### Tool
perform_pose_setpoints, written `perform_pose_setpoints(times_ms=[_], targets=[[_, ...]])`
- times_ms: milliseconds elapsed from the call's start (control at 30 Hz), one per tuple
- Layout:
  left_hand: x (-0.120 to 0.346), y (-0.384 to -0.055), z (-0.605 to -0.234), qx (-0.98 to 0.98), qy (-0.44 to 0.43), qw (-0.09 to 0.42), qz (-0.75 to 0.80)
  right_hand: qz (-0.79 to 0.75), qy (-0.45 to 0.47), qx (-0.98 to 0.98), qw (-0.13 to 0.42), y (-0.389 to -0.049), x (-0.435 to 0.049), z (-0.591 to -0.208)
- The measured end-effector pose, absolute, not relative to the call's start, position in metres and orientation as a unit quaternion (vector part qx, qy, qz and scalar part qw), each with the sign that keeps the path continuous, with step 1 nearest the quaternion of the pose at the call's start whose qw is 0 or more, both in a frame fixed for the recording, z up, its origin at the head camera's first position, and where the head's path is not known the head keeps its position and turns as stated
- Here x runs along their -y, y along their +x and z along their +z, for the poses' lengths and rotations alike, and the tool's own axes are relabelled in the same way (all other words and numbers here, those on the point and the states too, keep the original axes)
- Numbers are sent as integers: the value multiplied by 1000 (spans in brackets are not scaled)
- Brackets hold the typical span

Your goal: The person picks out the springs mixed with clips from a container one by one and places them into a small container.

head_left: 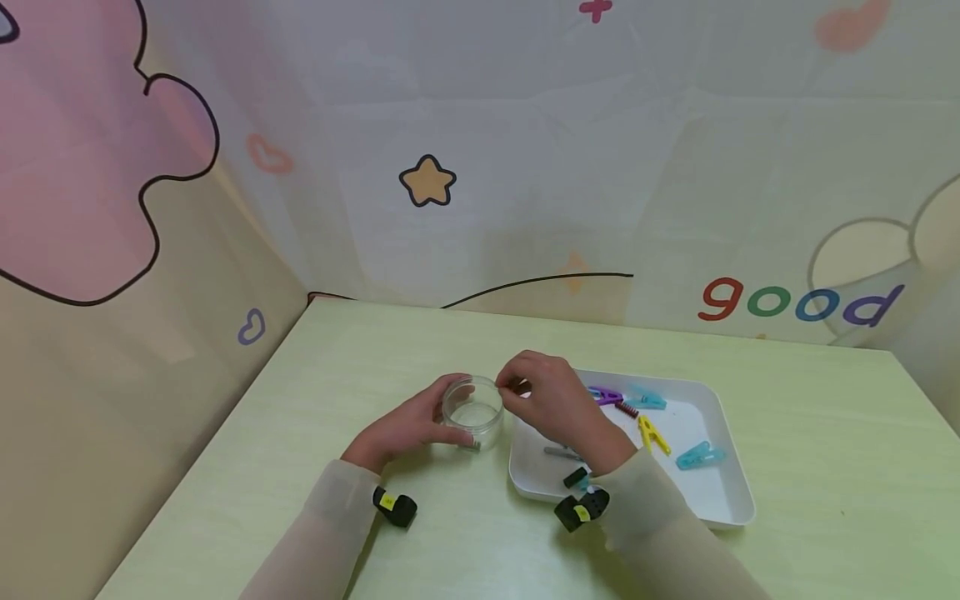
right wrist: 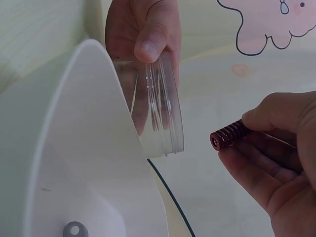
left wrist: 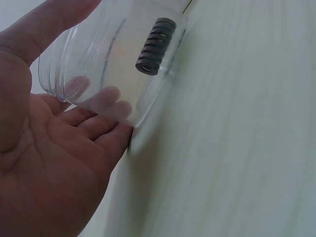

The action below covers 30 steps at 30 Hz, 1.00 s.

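Observation:
A clear round jar (head_left: 474, 412) with a ridged neck stands on the table, its mouth uncovered. My left hand (head_left: 412, 423) grips it, thumb on the near side and fingers round the back. Low in the jar lies a dark grey coil spring (left wrist: 156, 46), seen through the clear wall in the left wrist view. My right hand (head_left: 551, 402) is beside the jar's rim. Between thumb and fingers it pinches a dark red coil spring (right wrist: 230, 134), one end sticking out; in the head view the fingers hide this spring.
To the right, a white tray (head_left: 731, 492) holds a purple clothespin (head_left: 606, 395), a yellow clothespin (head_left: 652, 435), light blue clothespins (head_left: 701, 456), another dark red spring (head_left: 626, 409) and a grey piece (head_left: 561, 452). The right forearm passes over its near left part. A printed backdrop rises behind the table.

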State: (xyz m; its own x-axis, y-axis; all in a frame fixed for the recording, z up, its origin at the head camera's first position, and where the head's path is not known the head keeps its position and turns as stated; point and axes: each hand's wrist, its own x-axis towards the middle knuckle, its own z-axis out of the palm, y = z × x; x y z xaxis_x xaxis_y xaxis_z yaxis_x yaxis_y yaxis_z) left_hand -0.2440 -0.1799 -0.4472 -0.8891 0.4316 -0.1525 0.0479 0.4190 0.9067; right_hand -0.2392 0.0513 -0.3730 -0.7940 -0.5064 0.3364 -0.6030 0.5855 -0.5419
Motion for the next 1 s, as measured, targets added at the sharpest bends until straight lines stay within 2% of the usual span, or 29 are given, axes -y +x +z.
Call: perform_pose_setpoints(times_ms=[1000], targets=[[180,-245,-447,-826,146,190,510,365,307,876,67,-238,-44,-383]])
